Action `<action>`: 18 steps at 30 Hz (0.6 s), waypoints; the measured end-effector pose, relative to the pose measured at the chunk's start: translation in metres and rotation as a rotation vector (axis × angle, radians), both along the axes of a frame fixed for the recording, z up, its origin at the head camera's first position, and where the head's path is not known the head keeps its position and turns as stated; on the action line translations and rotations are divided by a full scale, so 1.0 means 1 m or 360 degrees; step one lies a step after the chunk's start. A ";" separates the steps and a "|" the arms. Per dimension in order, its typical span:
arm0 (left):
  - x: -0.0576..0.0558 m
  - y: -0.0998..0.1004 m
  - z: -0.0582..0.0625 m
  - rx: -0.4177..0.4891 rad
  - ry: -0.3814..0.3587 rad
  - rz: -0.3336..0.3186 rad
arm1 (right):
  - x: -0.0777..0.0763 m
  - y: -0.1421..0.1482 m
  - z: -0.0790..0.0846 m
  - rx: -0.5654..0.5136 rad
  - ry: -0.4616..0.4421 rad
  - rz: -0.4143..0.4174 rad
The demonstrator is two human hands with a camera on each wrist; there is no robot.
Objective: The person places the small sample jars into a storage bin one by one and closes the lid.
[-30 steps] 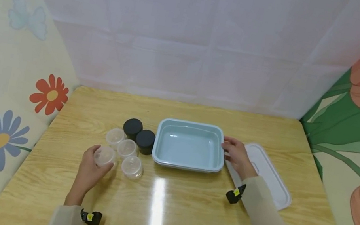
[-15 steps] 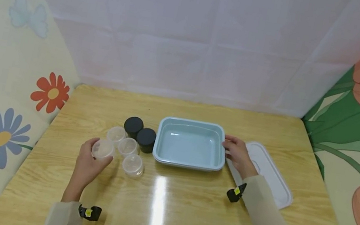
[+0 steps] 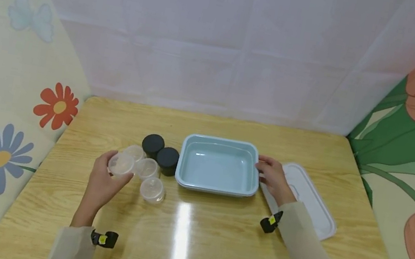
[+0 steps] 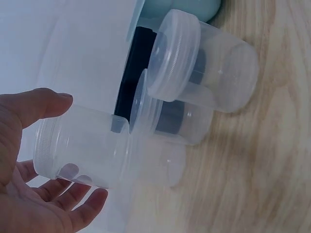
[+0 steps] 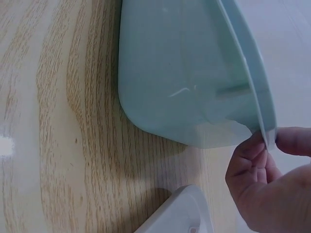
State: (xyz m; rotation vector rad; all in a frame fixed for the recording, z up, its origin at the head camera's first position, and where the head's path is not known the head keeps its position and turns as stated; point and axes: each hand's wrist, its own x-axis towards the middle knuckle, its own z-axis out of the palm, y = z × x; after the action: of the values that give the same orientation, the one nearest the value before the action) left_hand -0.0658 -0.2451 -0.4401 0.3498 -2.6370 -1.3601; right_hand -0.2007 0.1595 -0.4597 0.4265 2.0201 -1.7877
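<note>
My left hand [image 3: 104, 181] grips a clear plastic jar [image 4: 90, 145] with a screw lid, thumb on one side and fingers on the other. In the left wrist view this jar is lifted off the table. Beside it stand three more clear jars, the nearest one [image 3: 152, 190] in front, another [image 3: 147, 168] in the middle and one [image 3: 134, 152] behind. My right hand [image 3: 275, 178] pinches the right rim of a pale blue plastic bin [image 3: 219, 168]. The right wrist view shows thumb and fingers [image 5: 251, 158] on either side of that rim.
Two black-lidded jars [image 3: 153, 144] [image 3: 167, 159] stand between the clear jars and the bin's left side. A white lid [image 3: 315, 204] lies on the wooden table [image 3: 221, 243] under my right forearm. A white cloth [image 3: 184, 74] hangs behind the table.
My left hand has lifted the clear jar and moved it slightly left, then a little away from me. My right hand stays on the bin's rim; the bin has not moved.
</note>
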 end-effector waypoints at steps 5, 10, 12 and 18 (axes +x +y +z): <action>-0.007 0.007 0.007 -0.0008 -0.0004 -0.0041 | 0.000 0.000 0.000 0.0000 -0.0008 -0.0008; -0.015 0.015 0.012 -0.0015 0.0042 -0.0106 | -0.001 0.001 -0.001 -0.0004 -0.0021 -0.0028; -0.018 0.018 0.013 -0.0024 0.0056 -0.0135 | -0.001 0.000 -0.002 -0.0008 -0.0022 -0.0032; -0.028 0.026 0.016 0.0000 0.0038 -0.0187 | -0.001 -0.002 -0.002 -0.0017 -0.0026 -0.0040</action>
State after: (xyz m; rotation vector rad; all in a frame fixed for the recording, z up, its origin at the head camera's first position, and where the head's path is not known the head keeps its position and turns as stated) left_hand -0.0934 -0.2187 -0.4239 0.1798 -2.6764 -1.3887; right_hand -0.2020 0.1576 -0.4612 0.4637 2.0015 -1.8033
